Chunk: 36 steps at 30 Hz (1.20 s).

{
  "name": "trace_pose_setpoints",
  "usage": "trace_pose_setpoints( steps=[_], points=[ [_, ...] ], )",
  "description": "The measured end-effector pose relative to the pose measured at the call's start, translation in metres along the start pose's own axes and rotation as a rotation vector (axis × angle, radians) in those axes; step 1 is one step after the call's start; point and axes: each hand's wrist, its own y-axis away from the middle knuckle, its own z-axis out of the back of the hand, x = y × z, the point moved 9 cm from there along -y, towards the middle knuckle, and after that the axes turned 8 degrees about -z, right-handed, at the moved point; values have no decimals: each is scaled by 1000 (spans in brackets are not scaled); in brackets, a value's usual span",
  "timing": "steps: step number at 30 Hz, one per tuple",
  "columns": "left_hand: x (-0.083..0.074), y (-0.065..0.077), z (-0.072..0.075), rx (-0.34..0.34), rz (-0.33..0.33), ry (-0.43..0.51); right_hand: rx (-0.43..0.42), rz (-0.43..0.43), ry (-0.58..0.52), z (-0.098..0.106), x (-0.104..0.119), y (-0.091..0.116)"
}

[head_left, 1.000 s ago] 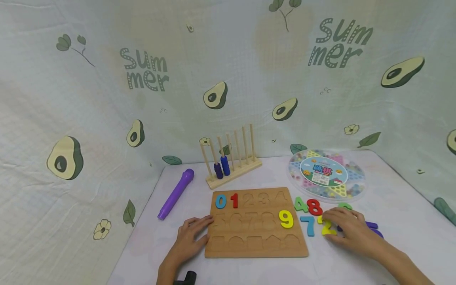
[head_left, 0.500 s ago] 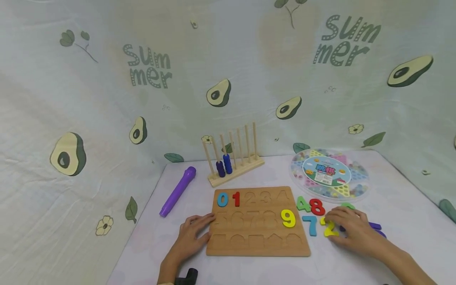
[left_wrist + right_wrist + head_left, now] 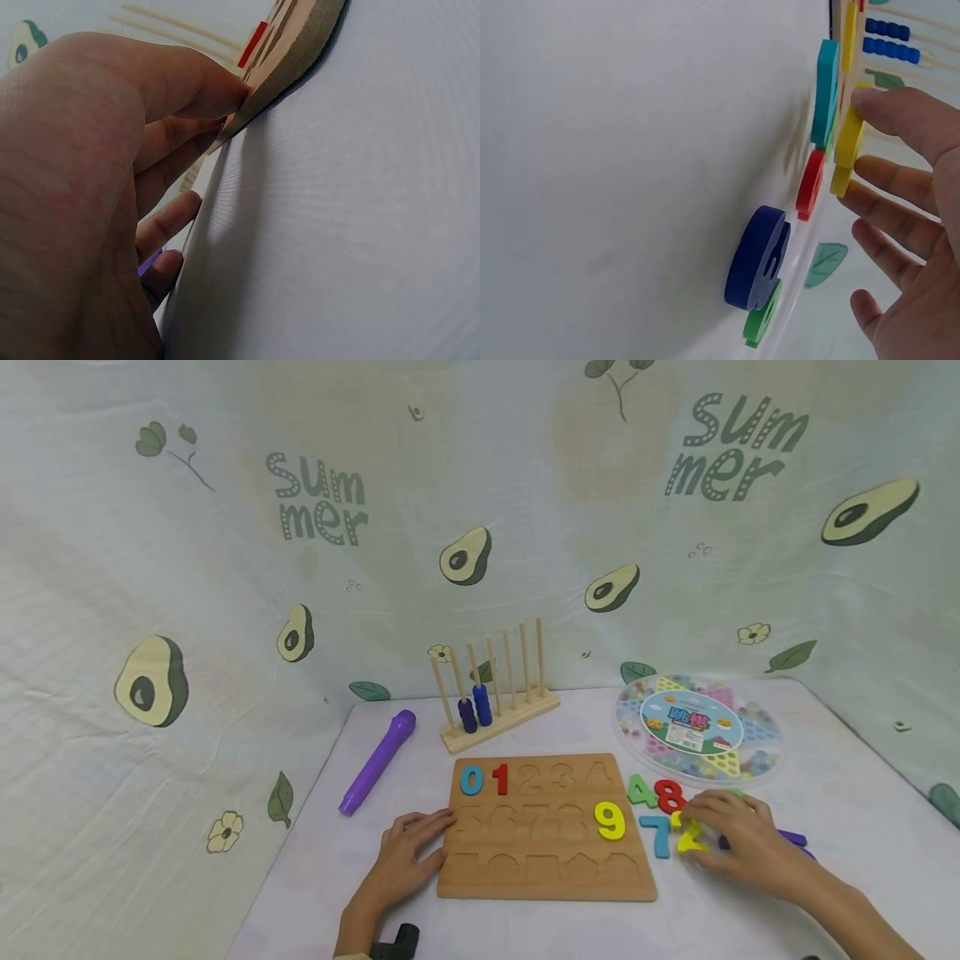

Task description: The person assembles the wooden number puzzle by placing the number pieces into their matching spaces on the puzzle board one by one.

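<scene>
A wooden number board [image 3: 547,877] lies mid-table. It bears a blue 0 [image 3: 472,781], a red 1 [image 3: 501,779] and a yellow 9 [image 3: 610,821]. At the board's left edge rests my left hand [image 3: 405,857]; thumb and fingertips touch the side in the left wrist view. My right hand [image 3: 742,843] pinches a yellow number 2 [image 3: 849,139] between thumb and fingers, raised off the table in the right wrist view. Near it lie a blue 7 [image 3: 658,836], a green 4 [image 3: 642,791] and a red 8 [image 3: 670,796].
Dark blue [image 3: 757,259] and green [image 3: 763,315] pieces lie by the right hand, partly hidden in the head view. A peg rack with beads [image 3: 502,727] stands behind the board. A purple stick [image 3: 377,764] lies left, a round clear game box [image 3: 697,727] back right.
The yellow 2, pinched by the right hand, has shifted slightly toward the blue 7. My left hand stays at the board's edge. The head view has drifted a little.
</scene>
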Motion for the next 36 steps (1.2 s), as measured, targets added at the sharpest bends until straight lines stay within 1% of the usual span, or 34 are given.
trace_pose_setpoints(
  steps=[6, 10, 16, 22, 32, 36],
  points=[
    [-2, 0, 1, -7, -8, -7, -5, 15, 9, 3, 7, -5],
    [-1, 0, 0, -8, -3, -15, -4, 26, -2, 3, 12, -8],
    [-3, 1, 0, -11, -15, -34, 4, 30, -11, 4, 17, -12],
    [-1, 0, 0, 1, 2, -17, -4, 40, -19, 6, 22, -17],
    [-1, 1, 0, -5, -11, -13, -17, 75, -7, 7, 31, -24],
    [-2, 0, 1, -14, -15, -8, -12, 75, -3, 6, 34, -27]
  ],
)
